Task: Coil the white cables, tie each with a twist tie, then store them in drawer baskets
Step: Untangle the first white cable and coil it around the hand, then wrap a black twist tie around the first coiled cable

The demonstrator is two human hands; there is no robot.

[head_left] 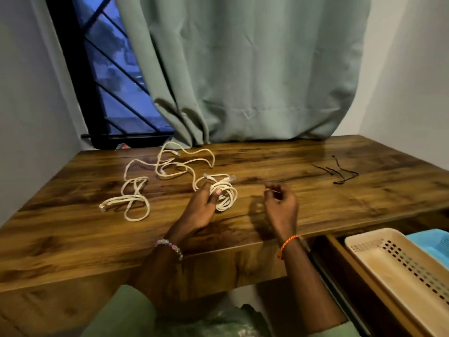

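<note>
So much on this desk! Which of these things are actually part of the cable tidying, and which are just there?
Part of the job:
coiled cable, gripped by the left hand
loose cables
twist tie, pinched by the right hand
spare twist ties
beige basket and blue basket in the open drawer

Just there:
curtain
window
desk

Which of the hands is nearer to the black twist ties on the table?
Right. The right hand is partway toward the black twist ties; the left hand grips the coiled cable, farther left.
</note>
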